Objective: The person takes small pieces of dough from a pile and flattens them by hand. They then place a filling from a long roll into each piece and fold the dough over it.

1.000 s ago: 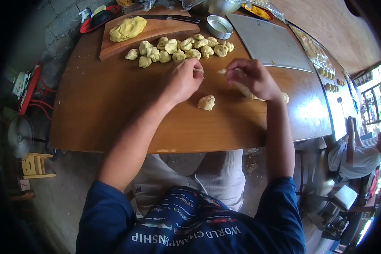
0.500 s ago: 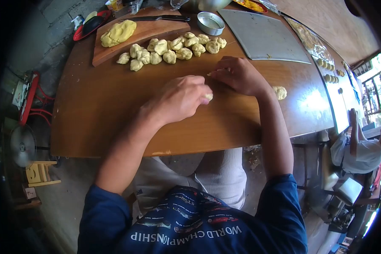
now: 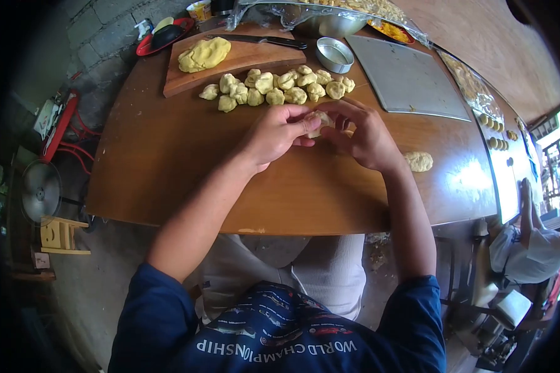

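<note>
My left hand (image 3: 279, 133) pinches a small, pale piece of dough (image 3: 318, 123) between thumb and fingers, just above the wooden table. Bent around the same piece from the other side are the fingers of my right hand (image 3: 362, 133), which partly cover it. A yellowish bit shows under the right palm, too hidden to make out. Several rough lumps of yellow dough (image 3: 275, 96) lie in a cluster beyond my hands. To the right of my right wrist rests a longer pale dough piece (image 3: 419, 161).
A cutting board (image 3: 255, 59) carries a big dough mass (image 3: 204, 55) and a knife (image 3: 264, 40). Nearby stand a round metal tin (image 3: 335, 55) and a flat metal tray (image 3: 407, 78). At far right, a person (image 3: 529, 248) is beside the table with small rounds on it.
My hands were apart and have come together at the dough piece. The left hand turned from knuckles-up to a thumb-side pinch. The camera view shifted, showing more of the table's far side.
</note>
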